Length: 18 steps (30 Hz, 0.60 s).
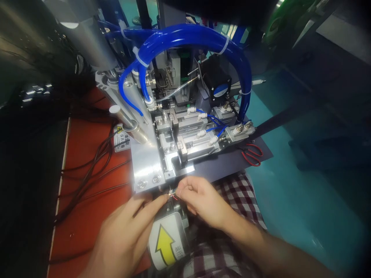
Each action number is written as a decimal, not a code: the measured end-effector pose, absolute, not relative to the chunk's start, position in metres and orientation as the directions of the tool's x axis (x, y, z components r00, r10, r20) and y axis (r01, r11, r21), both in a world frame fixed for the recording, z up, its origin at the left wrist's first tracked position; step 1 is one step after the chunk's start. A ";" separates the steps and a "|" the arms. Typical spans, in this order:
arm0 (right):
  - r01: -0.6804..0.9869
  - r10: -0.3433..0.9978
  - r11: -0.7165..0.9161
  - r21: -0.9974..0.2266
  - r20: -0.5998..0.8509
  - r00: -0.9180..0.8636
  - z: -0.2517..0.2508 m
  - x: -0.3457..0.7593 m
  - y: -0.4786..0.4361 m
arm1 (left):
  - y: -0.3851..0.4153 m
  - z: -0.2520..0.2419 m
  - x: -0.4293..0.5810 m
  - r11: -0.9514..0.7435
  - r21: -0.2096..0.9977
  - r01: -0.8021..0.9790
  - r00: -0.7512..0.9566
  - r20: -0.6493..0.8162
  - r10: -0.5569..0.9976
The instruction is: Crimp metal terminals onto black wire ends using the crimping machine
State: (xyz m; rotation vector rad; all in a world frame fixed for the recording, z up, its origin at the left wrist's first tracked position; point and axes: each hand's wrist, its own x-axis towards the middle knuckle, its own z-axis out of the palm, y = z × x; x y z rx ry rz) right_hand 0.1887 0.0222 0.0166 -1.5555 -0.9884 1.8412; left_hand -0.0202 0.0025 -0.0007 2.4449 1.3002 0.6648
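- White cover [155, 253]: bold yellow arrow [165, 245], blurred characters [180, 251] alongside.
- Sticker [123, 146] on red surface [84, 154]: yellow warning triangle [119, 129]; Chinese text [125, 138], apparently including 保养.
- Blue badge [220, 90] on black housing [213, 73]: illegible.

We see the middle brightly lit, with white glare on the plate [148, 168] and glossy streaks along the blue tubes [188, 35]. Left and right sides sink into dimness, smeared and stretched toward the edges. We find the wires [173, 194] too small and soft to separate.
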 end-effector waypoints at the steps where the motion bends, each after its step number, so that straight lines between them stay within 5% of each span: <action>1: 0.058 0.799 -0.573 -0.818 -0.572 -0.183 0.015 0.189 0.022 | 0.003 -0.001 -0.020 -0.550 0.461 0.696 0.483 0.266 0.834; 13: 0.147 0.879 -0.447 -0.882 -0.464 -0.108 0.016 0.189 0.019 | 0.005 -0.002 -0.021 -0.576 0.472 0.668 0.507 0.278 0.816; 18: 0.032 0.772 -0.613 -0.789 -0.607 -0.189 0.013 0.188 0.023 | 0.006 -0.001 -0.021 -0.585 0.464 0.665 0.525 0.267 0.808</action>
